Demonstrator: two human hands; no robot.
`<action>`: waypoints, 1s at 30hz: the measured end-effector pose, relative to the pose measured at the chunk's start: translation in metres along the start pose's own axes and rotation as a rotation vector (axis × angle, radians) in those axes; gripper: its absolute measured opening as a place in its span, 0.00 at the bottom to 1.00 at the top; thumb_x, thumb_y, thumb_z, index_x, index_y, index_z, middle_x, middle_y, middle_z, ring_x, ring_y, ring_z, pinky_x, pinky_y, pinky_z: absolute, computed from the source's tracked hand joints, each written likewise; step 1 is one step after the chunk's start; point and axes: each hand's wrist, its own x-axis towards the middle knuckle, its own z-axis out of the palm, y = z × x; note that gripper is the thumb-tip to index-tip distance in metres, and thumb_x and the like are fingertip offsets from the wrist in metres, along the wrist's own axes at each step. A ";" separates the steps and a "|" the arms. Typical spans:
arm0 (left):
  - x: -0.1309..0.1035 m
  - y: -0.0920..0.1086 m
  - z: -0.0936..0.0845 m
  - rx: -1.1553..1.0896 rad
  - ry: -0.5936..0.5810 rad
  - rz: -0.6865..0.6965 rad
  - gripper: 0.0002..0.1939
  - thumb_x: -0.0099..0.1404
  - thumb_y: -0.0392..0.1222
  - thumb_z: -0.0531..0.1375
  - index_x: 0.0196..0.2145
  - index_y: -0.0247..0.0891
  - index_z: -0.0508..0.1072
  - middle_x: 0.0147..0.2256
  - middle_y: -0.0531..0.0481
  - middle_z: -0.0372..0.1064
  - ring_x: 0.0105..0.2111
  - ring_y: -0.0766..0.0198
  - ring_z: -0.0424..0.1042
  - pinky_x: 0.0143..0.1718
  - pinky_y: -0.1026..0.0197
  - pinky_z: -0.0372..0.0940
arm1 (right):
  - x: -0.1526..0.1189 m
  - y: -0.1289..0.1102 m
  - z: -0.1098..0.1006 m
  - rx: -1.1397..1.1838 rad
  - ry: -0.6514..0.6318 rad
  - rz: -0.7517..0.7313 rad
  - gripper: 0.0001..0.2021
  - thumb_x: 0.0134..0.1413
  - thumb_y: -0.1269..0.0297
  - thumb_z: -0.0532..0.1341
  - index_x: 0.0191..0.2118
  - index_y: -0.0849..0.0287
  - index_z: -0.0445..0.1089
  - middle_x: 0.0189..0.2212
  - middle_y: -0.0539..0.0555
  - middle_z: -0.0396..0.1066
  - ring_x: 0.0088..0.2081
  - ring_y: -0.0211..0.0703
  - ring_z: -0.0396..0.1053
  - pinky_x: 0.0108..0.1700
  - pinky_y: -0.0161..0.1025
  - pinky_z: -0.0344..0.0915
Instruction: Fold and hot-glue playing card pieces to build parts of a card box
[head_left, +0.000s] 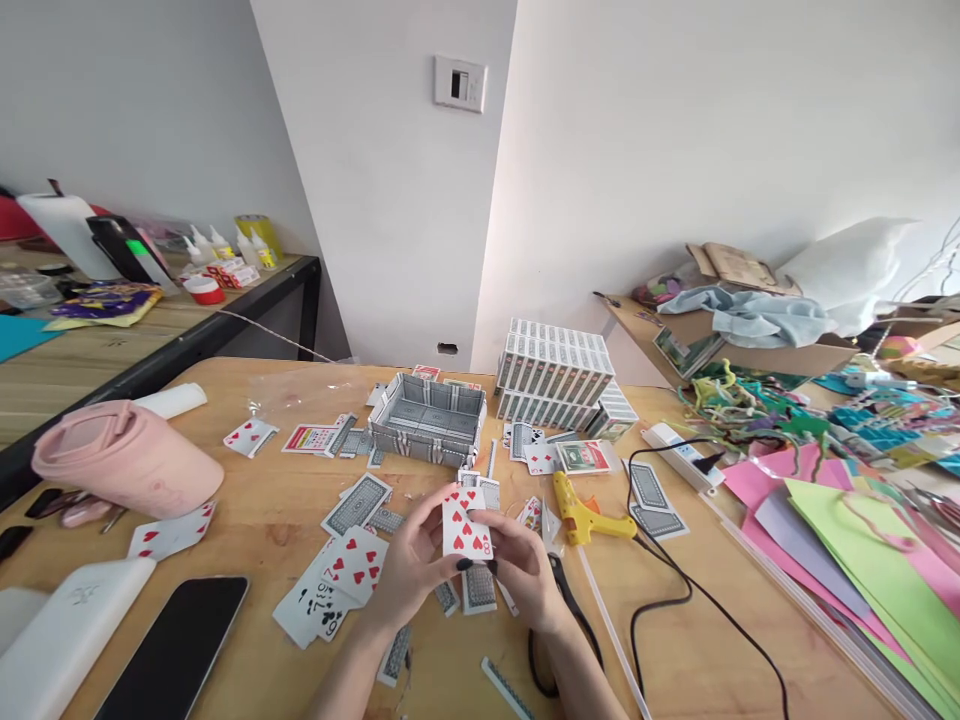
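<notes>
So, card (459,524) (hearts), held btwn both hands (415,560) (523,562)

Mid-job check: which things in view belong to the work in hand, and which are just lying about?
Likely part of the job:
playing card, held by left hand and right hand
loose cards
card-patterned tray
yellow glue gun

Likely just lying about:
black phone
pink roll
coloured sheets

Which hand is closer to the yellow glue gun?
Right: the right hand is just left of the glue gun, not touching it; the left hand is farther left, across the held eight of hearts.
</notes>
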 end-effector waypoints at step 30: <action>-0.005 -0.014 0.017 0.161 0.353 -0.140 0.14 0.53 0.46 0.63 0.36 0.35 0.76 0.39 0.43 0.76 0.40 0.54 0.74 0.42 0.55 0.70 | 0.002 0.011 0.008 -0.043 0.421 0.027 0.13 0.42 0.58 0.67 0.32 0.61 0.72 0.28 0.54 0.73 0.30 0.42 0.70 0.33 0.37 0.66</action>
